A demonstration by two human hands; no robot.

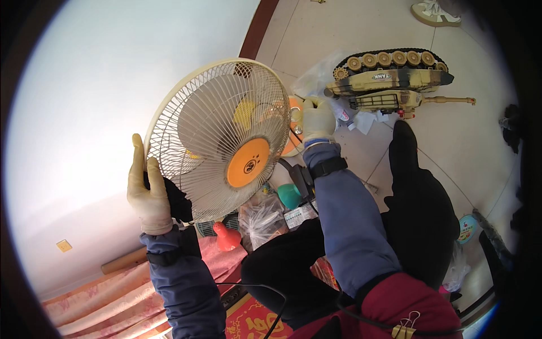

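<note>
An electric fan (248,163) with a pale wire cage and an orange hub cap is tilted in front of me, its grey blades showing through the wires. At the cage's left edge is my gloved left hand (148,195), two fingers pointing up along the rim and a bunched black cloth (179,203) held between the hand and the cage. My gloved right hand (319,120) is closed beside the fan's orange base (296,116), to the right of the cage. What its curled fingers grip is hidden.
A camouflage toy tank (389,79) lies on the tiled floor at the far right, with paper scraps (363,121) next to it. Below the fan are a clear plastic bag (262,220), a red lamp-shaped thing (227,236) and a green round thing (289,196). Someone's shoe (436,13) shows at the top.
</note>
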